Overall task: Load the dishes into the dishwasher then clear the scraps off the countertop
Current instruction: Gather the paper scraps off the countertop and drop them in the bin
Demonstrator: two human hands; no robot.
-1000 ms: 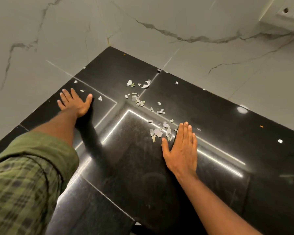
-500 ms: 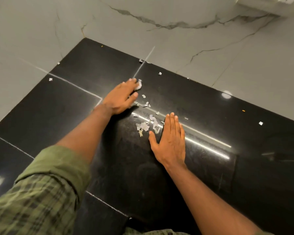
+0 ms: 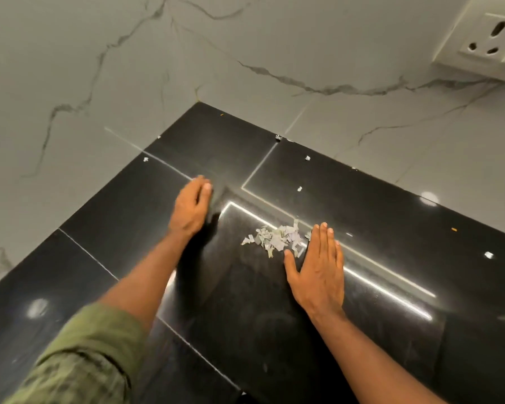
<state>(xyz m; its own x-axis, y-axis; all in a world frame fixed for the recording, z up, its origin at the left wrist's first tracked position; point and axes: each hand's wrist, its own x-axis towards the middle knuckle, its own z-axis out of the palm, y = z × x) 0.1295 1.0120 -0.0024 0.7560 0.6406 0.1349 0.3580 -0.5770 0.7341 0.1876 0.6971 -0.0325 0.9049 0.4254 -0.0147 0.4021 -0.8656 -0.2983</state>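
A small heap of scraps (image 3: pixel 276 239) lies on the countertop (image 3: pixel 391 217), touching the fingertips and thumb side of the right hand (image 3: pixel 318 272), which rests flat with straight fingers held together. The left hand (image 3: pixel 191 209) is well to the heap's left, blurred, its fingers loosely bent (holding nothing that shows). The scraps are thin, pale, ragged-edged flakes; a few single ones (image 3: pixel 300 188) lie scattered farther off. The countertop is glossy black stone with mirror-bright reflections, and the wall (image 3: pixel 245 48) is grey-veined white marble.
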